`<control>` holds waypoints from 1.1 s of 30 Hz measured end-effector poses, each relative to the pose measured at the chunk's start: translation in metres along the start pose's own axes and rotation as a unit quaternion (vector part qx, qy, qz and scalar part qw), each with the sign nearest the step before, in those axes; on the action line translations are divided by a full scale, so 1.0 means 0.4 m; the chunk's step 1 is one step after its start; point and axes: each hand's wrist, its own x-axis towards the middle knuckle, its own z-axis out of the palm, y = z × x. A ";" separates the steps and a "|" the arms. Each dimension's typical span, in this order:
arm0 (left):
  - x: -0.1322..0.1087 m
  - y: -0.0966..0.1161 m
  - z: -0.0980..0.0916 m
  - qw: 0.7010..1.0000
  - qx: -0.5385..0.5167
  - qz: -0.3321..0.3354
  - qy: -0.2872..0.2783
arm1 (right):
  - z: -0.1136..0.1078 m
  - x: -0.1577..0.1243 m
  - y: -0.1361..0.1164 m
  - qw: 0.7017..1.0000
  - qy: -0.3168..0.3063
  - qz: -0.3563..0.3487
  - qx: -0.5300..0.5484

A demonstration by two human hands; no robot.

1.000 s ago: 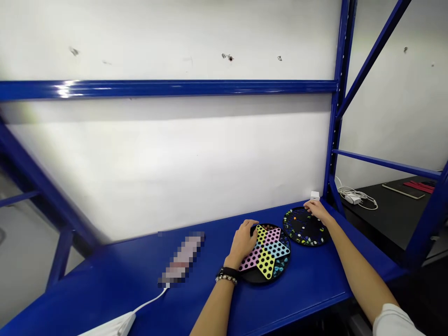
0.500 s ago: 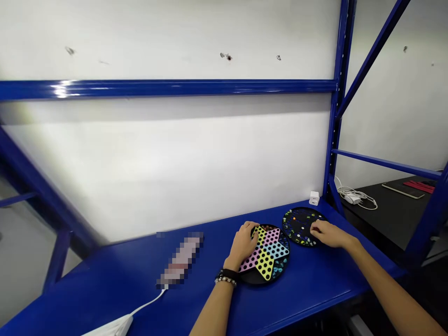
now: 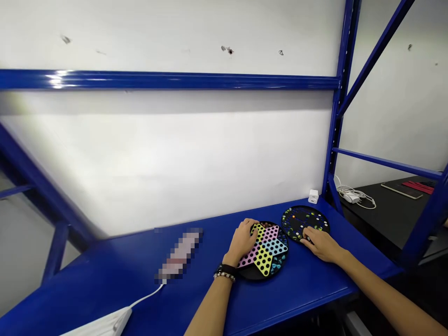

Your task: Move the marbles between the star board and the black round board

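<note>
A round black Chinese checkers board (image 3: 263, 259) lies on the table, its star of yellow, pink and light-blue points dotted with dark holes. Around the star, the side compartments show blue and reddish pieces. My left hand (image 3: 242, 239) is curled over the board's upper left, thumb on the star, covering part of it. To the right sits a round black tray (image 3: 300, 220) with scattered small green, blue and white pieces and one orange one. At its near rim my right hand (image 3: 320, 243) has thumb and forefinger drawn together; whatever is between them is too small to make out.
Left of the board is a blurred-out flat object (image 3: 180, 256), with a white cable (image 3: 147, 296) running to a white power strip (image 3: 105, 323). A white charger (image 3: 313, 196) stands at the blue table's back right. Blue posts (image 3: 336, 116) frame the table; tangled cables (image 3: 355, 196) lie beyond.
My right hand has moved left and toward me, from over the right part of the tray to its near rim. The left hand stays on the board. The view has shifted slightly.
</note>
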 end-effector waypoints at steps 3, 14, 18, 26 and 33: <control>0.000 0.001 0.001 1.000 -0.001 0.004 0.001 | 0.002 0.014 0.013 1.000 -0.019 0.013 -0.012; 0.002 -0.009 0.011 1.000 0.002 0.009 0.002 | 0.002 0.040 0.015 0.999 -0.030 0.013 -0.041; 0.001 -0.006 0.007 1.000 -0.003 0.007 -0.001 | 0.000 0.042 0.011 0.997 -0.049 0.025 -0.045; 0.000 0.001 0.002 1.000 -0.003 0.001 -0.012 | 0.002 0.090 0.020 0.942 0.050 0.131 0.305; -0.001 -0.003 0.005 1.000 -0.009 -0.001 -0.013 | -0.031 0.196 0.027 0.641 0.044 0.255 0.722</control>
